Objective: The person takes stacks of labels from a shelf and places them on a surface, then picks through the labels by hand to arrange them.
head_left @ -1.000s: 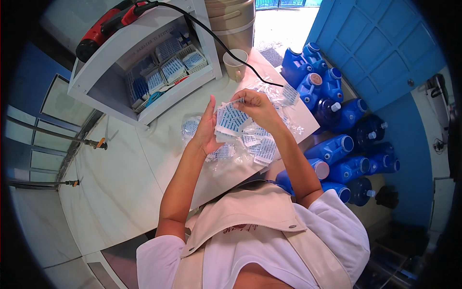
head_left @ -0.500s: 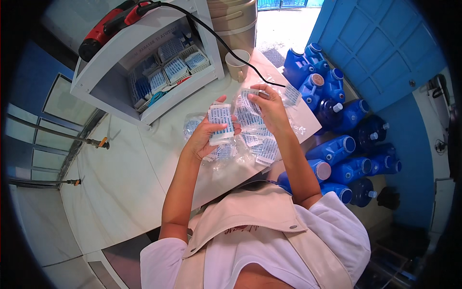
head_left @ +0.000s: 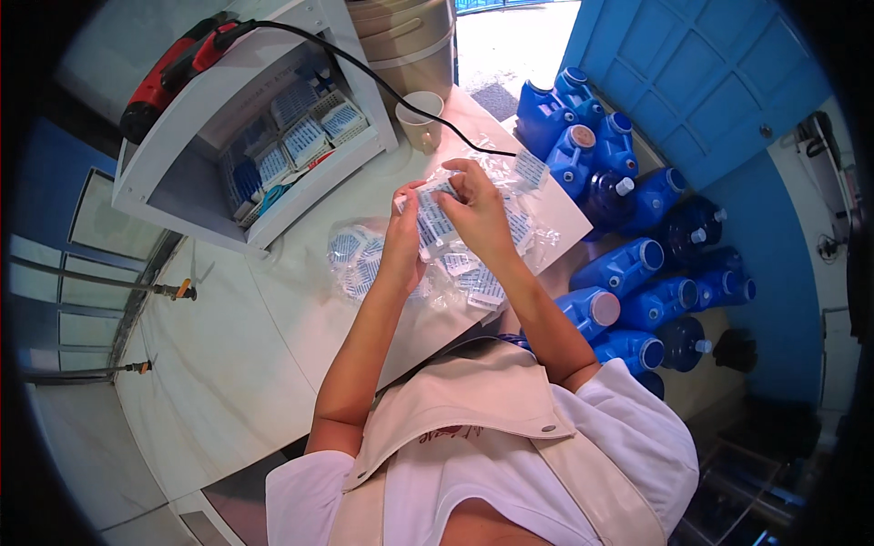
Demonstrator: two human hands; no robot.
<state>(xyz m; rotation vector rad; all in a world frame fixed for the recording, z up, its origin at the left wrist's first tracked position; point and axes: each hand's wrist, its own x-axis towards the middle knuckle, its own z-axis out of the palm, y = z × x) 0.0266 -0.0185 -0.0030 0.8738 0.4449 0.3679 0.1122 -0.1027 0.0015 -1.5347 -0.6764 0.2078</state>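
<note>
In the head view, the left hand (head_left: pixel 403 238) and right hand (head_left: pixel 476 211) both pinch a small white-and-blue packet (head_left: pixel 431 218) above the table (head_left: pixel 273 318), near its far right corner, over loose clear bags (head_left: pixel 360 259) of similar packets.

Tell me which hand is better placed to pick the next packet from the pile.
Probably the left hand: the clear bag of packets lies right beside it on the counter. Both hands hold the current packet, with the right hand pinching its top.
</note>
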